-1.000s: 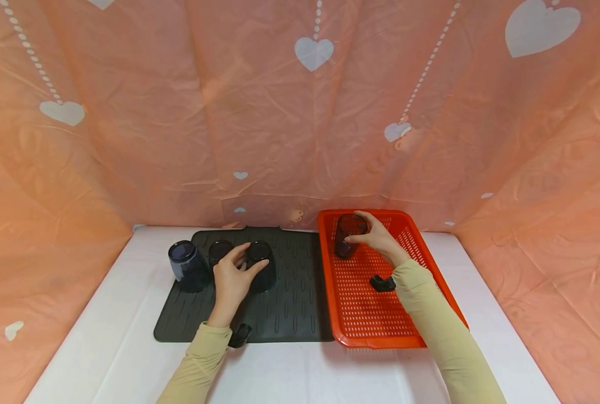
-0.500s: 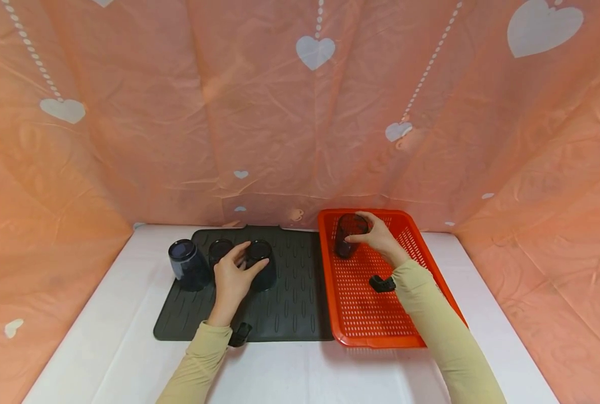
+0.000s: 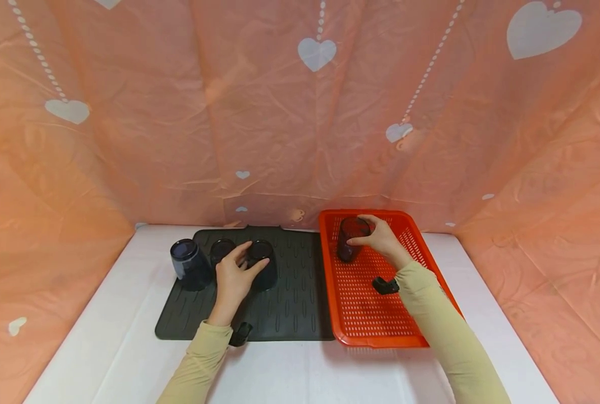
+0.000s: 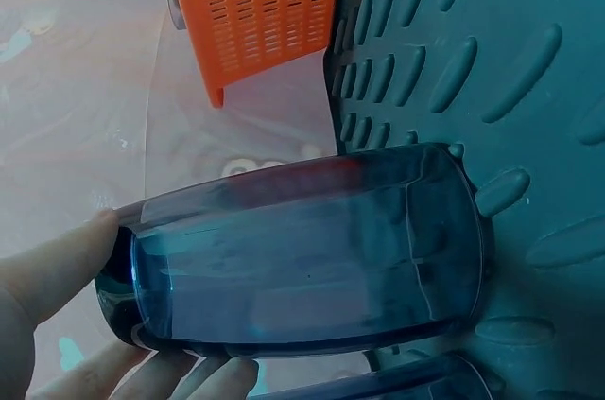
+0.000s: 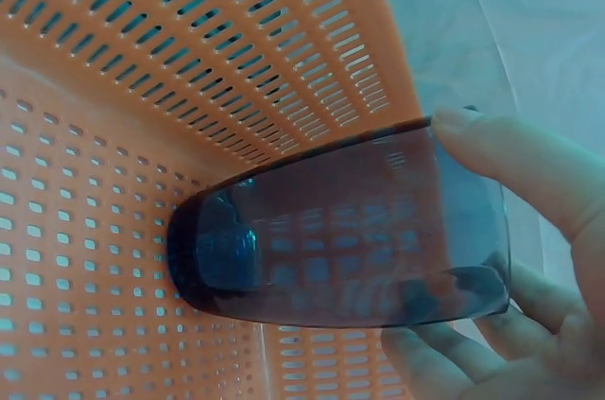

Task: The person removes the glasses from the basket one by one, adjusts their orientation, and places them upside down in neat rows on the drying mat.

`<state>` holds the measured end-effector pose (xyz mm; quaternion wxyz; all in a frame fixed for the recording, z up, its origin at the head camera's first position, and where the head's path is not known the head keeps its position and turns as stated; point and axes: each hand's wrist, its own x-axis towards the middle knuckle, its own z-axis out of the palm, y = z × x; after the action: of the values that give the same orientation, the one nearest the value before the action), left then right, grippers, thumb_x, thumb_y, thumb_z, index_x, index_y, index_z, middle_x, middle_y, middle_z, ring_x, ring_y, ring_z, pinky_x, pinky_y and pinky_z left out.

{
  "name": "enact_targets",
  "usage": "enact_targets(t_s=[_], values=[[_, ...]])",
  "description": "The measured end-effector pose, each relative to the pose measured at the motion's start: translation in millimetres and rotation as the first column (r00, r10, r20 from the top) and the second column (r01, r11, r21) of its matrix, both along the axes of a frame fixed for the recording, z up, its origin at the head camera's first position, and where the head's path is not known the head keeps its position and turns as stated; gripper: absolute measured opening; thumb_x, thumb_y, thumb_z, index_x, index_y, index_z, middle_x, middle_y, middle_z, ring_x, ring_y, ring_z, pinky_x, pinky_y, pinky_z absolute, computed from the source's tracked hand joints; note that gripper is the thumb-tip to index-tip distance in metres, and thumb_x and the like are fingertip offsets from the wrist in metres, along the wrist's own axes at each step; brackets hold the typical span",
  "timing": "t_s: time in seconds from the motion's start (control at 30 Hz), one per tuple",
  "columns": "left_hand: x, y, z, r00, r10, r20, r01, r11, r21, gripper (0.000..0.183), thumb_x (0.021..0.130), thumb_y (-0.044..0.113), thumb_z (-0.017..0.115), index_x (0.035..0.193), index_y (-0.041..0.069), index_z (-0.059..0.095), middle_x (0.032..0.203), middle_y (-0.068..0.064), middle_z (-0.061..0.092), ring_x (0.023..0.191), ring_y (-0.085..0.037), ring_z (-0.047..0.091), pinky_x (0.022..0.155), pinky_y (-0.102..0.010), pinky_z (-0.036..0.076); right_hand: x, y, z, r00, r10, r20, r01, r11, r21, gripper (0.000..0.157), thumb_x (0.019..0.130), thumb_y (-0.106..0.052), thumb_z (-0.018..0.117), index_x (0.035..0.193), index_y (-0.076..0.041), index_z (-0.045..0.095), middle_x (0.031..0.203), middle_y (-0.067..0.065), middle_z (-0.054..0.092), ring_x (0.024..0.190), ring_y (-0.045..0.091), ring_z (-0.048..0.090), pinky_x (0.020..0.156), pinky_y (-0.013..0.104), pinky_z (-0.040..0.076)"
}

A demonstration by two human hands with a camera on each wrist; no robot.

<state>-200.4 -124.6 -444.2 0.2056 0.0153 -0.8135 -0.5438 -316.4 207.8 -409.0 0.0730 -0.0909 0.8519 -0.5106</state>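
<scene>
My left hand (image 3: 233, 280) holds a dark tinted drinking glass (image 3: 266, 274) near its upper end, thumb on one side and fingers on the other. That glass stands upside down on the dark ribbed drying mat (image 3: 300, 306); in the left wrist view its open rim meets the ribs. My right hand (image 3: 382, 240) grips another dark drinking glass (image 5: 331, 239) close to its rim. This one is mouth up inside the orange-red plastic basket (image 3: 334, 314), its thick base near or on the perforated floor. Whether it touches the floor I cannot tell.
Two more dark glasses stand upside down left of my left hand: one at the mat's left edge (image 3: 191, 268), and a second glass (image 3: 221, 248) partly hidden by the hand. The basket stands against the mat's right side on a white table (image 3: 290, 373). Orange-pink curtain (image 3: 275, 129) closes the back.
My right hand and its glass have shifted slightly right and nearer to me inside the basket. The left hand keeps its hold in the same place. The head view has shifted very slightly.
</scene>
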Motion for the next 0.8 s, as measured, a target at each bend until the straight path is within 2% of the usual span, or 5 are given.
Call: enact_targets(t_s=[0.23,0.53,0.8], values=[[-0.5,-2.5,-1.0,1.0,-0.024,0.014,0.024,1.0,0.012,0.059,0.078,0.016,0.081,0.13,0.002,0.058,0.129,-0.022,0.056,0.115,-0.037,0.056,0.092,-0.045,0.048,7.2,4.6,3.2,1.0,-0.014,0.028,0.013,0.999,0.031,0.079,0.075,-0.016,0.084,0.141,-0.005,0.043,0.147,0.017,0.035,0.135,0.036,0.03,0.103,0.053,0.036],[-0.4,-5.0,-2.3,0.999,-0.042,0.025,0.041,0.999,0.036,0.059,0.078,0.016,0.081,0.13,0.003,0.058,0.13,-0.019,0.056,0.115,-0.035,0.056,0.092,-0.044,0.048,23.5,12.6,8.5,0.998,-0.044,0.055,0.044,0.999,0.002,0.078,0.073,-0.018,0.085,0.139,-0.004,0.046,0.145,0.017,0.038,0.133,0.035,0.032,0.103,0.052,0.035],[-2.1,-6.1,-3.0,0.999,-0.045,0.014,0.044,0.999,0.027,0.057,0.077,0.014,0.081,0.129,0.002,0.059,0.129,-0.019,0.057,0.114,-0.035,0.057,0.091,-0.044,0.049,37.4,21.3,27.8,0.998,-0.061,0.01,0.062,0.997,-0.042,0.077,0.074,-0.022,0.084,0.139,-0.007,0.047,0.138,0.014,0.046,0.126,0.031,0.04,0.098,0.046,0.037]])
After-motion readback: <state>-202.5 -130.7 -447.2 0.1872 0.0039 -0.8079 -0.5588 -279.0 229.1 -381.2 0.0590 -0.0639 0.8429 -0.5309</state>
